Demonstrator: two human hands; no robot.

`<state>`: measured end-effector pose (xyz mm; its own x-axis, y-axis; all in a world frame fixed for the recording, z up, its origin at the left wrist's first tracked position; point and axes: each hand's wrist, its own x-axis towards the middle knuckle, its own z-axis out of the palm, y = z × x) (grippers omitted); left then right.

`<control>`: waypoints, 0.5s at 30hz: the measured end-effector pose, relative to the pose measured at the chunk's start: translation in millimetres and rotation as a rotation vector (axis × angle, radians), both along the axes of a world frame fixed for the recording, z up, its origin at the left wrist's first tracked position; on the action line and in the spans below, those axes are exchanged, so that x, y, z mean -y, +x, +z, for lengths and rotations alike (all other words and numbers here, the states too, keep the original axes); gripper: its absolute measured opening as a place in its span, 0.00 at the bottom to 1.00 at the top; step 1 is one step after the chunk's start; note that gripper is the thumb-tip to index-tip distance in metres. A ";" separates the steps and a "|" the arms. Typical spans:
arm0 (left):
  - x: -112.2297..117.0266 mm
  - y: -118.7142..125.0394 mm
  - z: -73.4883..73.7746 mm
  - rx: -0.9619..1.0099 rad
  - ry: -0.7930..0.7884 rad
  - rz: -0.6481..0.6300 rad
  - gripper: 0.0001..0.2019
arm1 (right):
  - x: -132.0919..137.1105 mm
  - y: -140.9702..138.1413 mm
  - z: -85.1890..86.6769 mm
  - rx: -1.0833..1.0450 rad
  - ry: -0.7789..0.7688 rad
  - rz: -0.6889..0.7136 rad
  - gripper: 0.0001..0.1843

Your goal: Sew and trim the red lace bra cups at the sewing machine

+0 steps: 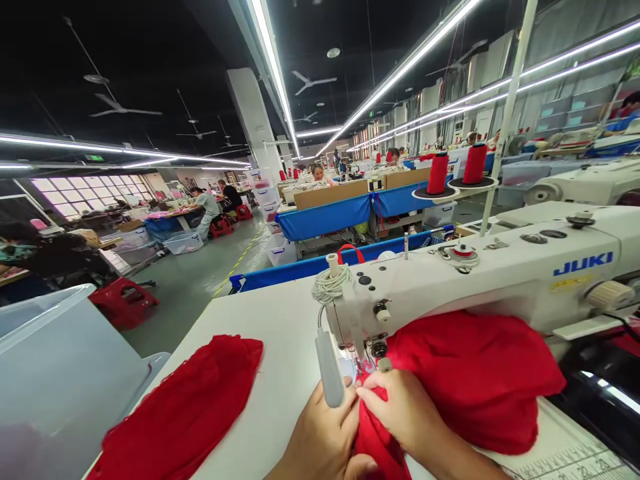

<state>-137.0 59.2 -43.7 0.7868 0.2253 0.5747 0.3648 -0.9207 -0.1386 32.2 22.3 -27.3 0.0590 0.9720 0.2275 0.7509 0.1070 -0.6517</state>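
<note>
My left hand [320, 437] and my right hand [407, 417] pinch a fold of red fabric [470, 377] just in front of the needle of a white JUKI sewing machine [500, 270]. The bulk of that cloth is bunched under the machine's arm to the right. My fingers press together on the cloth's edge near the presser foot [361, 363], which is partly hidden behind a grey lever. A second piece of red fabric [185, 413] lies flat on the white table [280, 333] to the left, away from both hands.
A translucent plastic bin [55, 380] stands at the table's left edge. Two red thread spools [456, 167] sit on a stand behind the machine. Other sewing stations with blue cloth troughs, red stools and seated workers fill the hall beyond.
</note>
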 end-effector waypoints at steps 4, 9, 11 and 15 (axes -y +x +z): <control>7.0 -1.3 4.9 -0.132 -0.050 0.037 0.35 | 4.1 3.0 -8.2 0.130 -0.046 -0.033 0.17; 8.1 -2.3 -3.4 -0.228 -0.133 0.102 0.40 | 2.5 10.5 -23.6 0.186 -0.051 0.011 0.17; 8.8 -2.4 -6.9 -0.228 -0.137 0.119 0.41 | 2.1 12.6 -26.0 0.243 -0.010 0.016 0.17; 11.5 -2.3 -10.5 -0.191 -0.142 0.131 0.41 | 3.8 13.5 -28.0 0.327 0.047 -0.021 0.15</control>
